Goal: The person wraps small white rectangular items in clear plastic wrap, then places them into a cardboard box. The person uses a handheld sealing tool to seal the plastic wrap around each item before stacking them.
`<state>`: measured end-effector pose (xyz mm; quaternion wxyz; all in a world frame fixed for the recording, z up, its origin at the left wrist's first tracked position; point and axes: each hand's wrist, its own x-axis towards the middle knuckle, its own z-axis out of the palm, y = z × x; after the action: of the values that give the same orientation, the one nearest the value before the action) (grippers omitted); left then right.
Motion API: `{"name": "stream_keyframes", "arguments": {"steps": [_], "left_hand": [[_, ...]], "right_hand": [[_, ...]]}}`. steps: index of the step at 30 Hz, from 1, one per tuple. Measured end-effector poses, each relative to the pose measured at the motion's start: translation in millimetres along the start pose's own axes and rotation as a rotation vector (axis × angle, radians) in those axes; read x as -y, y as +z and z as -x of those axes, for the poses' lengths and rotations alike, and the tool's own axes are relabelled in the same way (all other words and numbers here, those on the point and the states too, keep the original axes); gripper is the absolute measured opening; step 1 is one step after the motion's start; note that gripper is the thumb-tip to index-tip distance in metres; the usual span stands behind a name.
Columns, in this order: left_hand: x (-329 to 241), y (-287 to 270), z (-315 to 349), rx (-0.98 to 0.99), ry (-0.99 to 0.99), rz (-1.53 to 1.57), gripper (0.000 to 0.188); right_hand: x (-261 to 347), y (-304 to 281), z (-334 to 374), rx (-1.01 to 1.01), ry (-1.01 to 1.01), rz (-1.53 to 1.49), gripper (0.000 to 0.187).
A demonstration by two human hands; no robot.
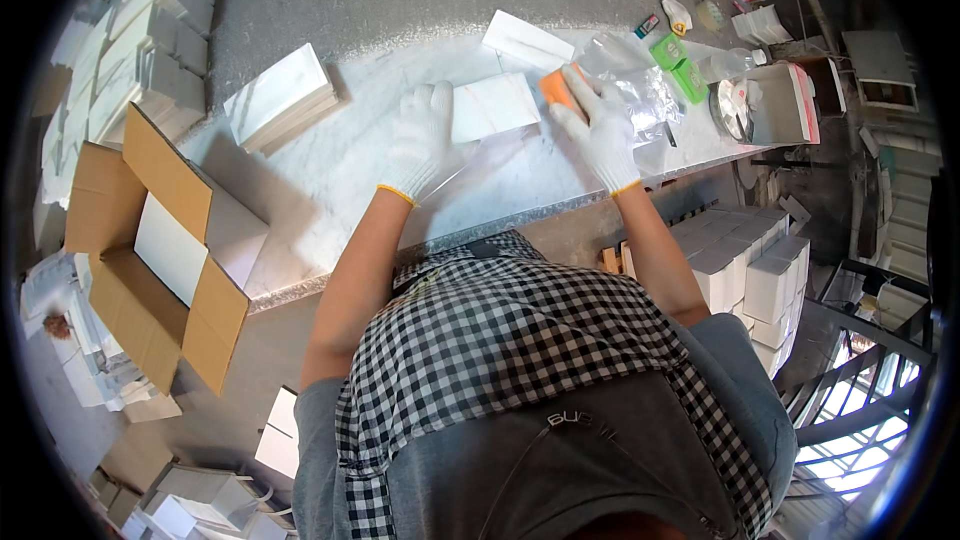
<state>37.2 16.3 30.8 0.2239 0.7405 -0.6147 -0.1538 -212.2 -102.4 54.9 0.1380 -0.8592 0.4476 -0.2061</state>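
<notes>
Grips an orange block (556, 90) in the right hand (603, 128), gloved in white and closed on the block's near side, with fingers bent over the upper part and thumb against the lower, just beside the right end of a white, faintly veined tile (495, 107). Rests the left hand (424, 130), also in a white glove, at the opposite end of that tile, opened almost flat, with fingers straight, close together and pointing away from the body. Appears to touch the tile's left edge with the thumb side; impossible to tell how firmly, or whether block and tile meet. Shows the tile lying flat between both hands on a pale, marble-patterned worktop (330, 180), near the front edge. Includes, just beyond, a second white tile (528, 37), and to the left, near the left hand, a stack of similar tiles (283, 95). Takes in, beside the right hand, crumpled clear plastic (650, 105) and, farther right, green boxes (688, 81). Features an open cardboard box (168, 165) at far left, well apart from both hands, and a black-and-white checked apron (500, 330) below.
</notes>
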Motion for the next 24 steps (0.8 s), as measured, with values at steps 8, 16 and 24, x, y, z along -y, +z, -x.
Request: {"name": "stream_keyframes", "arguments": {"steps": [8,16,24], "left_hand": [[3.2,4.7,3.1,-0.04,0.03,0.019,0.074],[-7.6,-8.4,1.5,0.028,-0.027,-0.025,0.074],[-5.3,-6.2,1.9,0.003,-0.012,-0.008,0.073]], "right_hand": [[21.8,-0.6,21.2,0.097,-0.079,0.262,0.055],[19.4,-2.2,31.6,0.106,-0.03,0.345,0.056],[16.3,-2.8,33.1,0.088,-0.067,0.346,0.055]]}}
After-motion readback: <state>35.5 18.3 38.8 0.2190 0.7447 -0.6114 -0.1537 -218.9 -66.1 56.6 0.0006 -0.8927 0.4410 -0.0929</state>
